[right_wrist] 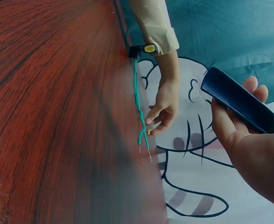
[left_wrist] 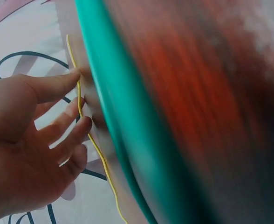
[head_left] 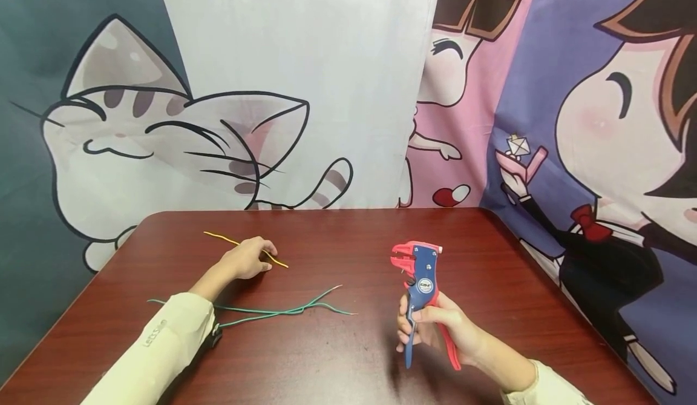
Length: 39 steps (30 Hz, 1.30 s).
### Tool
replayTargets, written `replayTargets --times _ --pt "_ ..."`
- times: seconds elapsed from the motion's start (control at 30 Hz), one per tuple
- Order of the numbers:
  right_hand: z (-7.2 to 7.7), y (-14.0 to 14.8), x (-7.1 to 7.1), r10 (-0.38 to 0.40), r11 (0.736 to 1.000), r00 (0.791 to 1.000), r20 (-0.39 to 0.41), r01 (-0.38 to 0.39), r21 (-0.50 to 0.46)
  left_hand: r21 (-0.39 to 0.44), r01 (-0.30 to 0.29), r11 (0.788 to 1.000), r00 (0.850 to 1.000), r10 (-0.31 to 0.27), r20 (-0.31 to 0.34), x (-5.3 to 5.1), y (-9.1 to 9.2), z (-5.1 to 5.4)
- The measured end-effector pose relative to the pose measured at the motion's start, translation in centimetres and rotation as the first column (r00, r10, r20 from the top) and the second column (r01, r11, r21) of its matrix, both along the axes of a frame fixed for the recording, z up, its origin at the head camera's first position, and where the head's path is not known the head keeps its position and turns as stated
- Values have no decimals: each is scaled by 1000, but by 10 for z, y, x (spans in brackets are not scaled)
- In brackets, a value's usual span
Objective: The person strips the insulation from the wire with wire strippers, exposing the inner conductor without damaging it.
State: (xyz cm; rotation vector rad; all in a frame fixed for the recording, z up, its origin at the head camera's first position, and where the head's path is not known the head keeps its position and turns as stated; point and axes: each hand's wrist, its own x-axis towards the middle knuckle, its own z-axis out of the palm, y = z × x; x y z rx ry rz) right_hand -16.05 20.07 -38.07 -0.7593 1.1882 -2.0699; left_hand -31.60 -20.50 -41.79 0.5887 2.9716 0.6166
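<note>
Right of the green wires [head_left: 296,312], your right hand [head_left: 449,319] had its fingers curled round the red-and-blue wire stripper [head_left: 423,286]. Your left sleeve [head_left: 158,344] crossed over the green wires, so lifting straight up seemed safest. Beyond the green wires, your left hand [head_left: 248,258] was half open, over the yellow wire [left_wrist: 102,159] on the bench [head_left: 337,368]; whether fingertips touched it, I couldn't tell. A soft thumb-and-finger pinch seemed best.

The left hand [head_left: 247,260] hides part of the yellow wire [head_left: 220,237]; the left sleeve [head_left: 163,338] covers some of the green wires [head_left: 294,312], blurred in the left wrist view; at right, the label [head_left: 426,286] on the wire stripper [head_left: 422,268] is too small to read.
</note>
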Motion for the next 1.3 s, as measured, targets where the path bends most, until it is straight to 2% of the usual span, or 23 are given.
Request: replayTargets --times 0.13,0.27,0.5,0.6,0.8,0.97,1.1,1.2,1.3 --pt "-2 1 0 0 1000 1000 9 0 0 47 39 998 999 -38 -8 -1 0 -3" --pt "-4 2 0 1 1000 1000 13 -1 -5 85 31 996 999 -31 5 -2 1 -5" --pt "-4 2 -1 14 1000 1000 9 -14 -24 101 19 995 999 -23 42 -1 1 -4" --pt "-4 2 -1 17 1000 1000 13 -16 -26 83 14 996 999 -17 45 0 1 -3" --pt "-4 2 -1 12 1000 1000 10 -12 -20 -26 -27 999 998 28 54 2 2 0" --pt "-4 2 -1 12 1000 1000 15 -12 -8 -48 40 998 999 -39 22 2 2 -2" --pt "-4 1 -3 8 1000 1000 22 -8 5 -60 65 996 998 -65 1 2 2 -3" --pt "-4 1 -3 13 1000 1000 27 -13 3 -42 84 996 996 -83 18 3 2 -2" --pt "-5 0 -4 21 1000 999 34 -21 -6 17 92 996 995 -93 45 4 1 -1"
